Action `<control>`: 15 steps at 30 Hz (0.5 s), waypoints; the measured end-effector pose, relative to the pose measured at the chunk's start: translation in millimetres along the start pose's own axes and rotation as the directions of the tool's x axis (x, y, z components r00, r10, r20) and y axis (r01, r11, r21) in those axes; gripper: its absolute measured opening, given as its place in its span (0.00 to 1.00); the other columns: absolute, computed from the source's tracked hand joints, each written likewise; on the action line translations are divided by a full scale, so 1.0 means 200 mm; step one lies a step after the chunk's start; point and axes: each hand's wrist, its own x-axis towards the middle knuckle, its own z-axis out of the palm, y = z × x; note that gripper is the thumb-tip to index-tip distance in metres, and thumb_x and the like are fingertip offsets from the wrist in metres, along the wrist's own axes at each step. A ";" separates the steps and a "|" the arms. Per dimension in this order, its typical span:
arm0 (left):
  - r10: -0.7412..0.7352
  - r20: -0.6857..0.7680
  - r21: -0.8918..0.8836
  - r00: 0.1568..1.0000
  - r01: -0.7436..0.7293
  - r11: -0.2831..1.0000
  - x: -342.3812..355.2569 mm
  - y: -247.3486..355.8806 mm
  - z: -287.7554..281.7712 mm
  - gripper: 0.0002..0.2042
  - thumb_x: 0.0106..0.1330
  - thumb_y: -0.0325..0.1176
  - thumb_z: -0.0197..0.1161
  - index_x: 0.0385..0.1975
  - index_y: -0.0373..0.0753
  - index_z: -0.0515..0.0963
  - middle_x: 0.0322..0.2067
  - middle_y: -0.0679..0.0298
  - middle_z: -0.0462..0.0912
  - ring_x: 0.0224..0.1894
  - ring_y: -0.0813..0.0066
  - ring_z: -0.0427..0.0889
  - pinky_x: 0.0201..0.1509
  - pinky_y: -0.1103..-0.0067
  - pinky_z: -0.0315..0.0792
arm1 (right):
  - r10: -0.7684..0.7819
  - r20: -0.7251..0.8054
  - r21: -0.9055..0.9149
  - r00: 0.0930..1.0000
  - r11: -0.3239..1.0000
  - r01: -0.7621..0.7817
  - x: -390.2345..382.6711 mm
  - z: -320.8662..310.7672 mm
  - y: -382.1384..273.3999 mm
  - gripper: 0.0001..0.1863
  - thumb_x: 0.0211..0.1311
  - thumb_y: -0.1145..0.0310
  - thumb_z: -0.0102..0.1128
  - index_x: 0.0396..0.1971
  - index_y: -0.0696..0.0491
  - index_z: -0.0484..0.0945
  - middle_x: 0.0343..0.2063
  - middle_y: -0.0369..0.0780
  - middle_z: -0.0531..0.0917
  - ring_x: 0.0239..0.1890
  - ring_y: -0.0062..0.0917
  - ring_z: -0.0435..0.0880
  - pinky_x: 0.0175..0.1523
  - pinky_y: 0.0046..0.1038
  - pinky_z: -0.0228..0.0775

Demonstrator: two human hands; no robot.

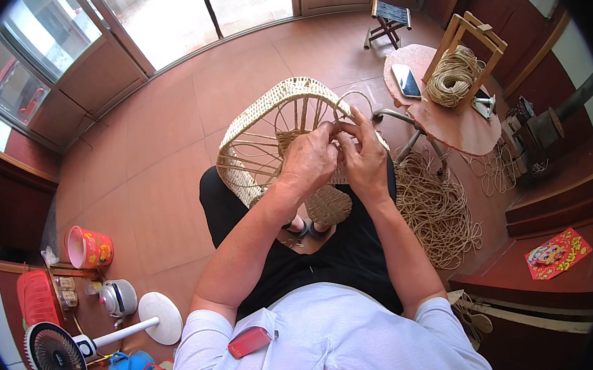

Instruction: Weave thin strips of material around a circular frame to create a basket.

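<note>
On my lap rests a half-woven frame (242, 130) with a rounded outline, its rim wrapped in pale twisted cord and strands strung across its inside. Brown woven patches (328, 205) show within it. At the rim's right side my left hand (308, 157) and my right hand (366, 158) meet, fingers pinched close together. Between them runs a thin cord (355, 94), which arcs up in a loop above my right hand. My fingers hide the exact point where the cord meets the rim.
A cord heap (436, 208) lies on the floor to my right. Beyond it, a low table (457, 128) bears a phone (406, 81) and a cord coil (453, 76) in a wooden frame. A folding stool (389, 20) stands farther off; a fan (56, 357) and a bucket (89, 247) are left.
</note>
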 end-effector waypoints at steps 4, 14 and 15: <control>-0.042 0.012 0.119 0.999 0.040 0.992 -0.02 0.07 -0.03 0.14 0.73 0.32 0.59 0.53 0.33 0.82 0.39 0.41 0.90 0.44 0.38 0.90 0.53 0.52 0.82 | 0.145 -0.110 0.240 0.983 0.964 -0.115 0.02 0.07 0.06 0.29 0.77 0.77 0.65 0.74 0.60 0.72 0.44 0.43 0.92 0.34 0.18 0.89 0.36 0.22 0.80; 0.365 -0.380 0.338 0.850 -0.239 0.910 -0.06 0.03 0.10 0.09 0.72 0.33 0.71 0.47 0.40 0.83 0.40 0.59 0.85 0.39 0.55 0.90 0.45 0.64 0.85 | 0.349 0.125 0.673 0.929 0.658 -0.338 -0.07 -0.32 -0.12 0.09 0.79 0.73 0.60 0.53 0.53 0.72 0.33 0.35 0.80 0.23 0.12 0.71 0.25 0.16 0.60; 0.358 -0.389 0.334 0.849 -0.232 0.913 -0.05 0.01 0.11 0.09 0.72 0.33 0.71 0.47 0.40 0.83 0.40 0.59 0.85 0.39 0.55 0.90 0.45 0.64 0.85 | 0.312 0.118 0.652 0.943 0.692 -0.311 -0.08 -0.40 -0.18 0.08 0.80 0.73 0.59 0.53 0.52 0.72 0.32 0.35 0.80 0.23 0.12 0.71 0.25 0.16 0.60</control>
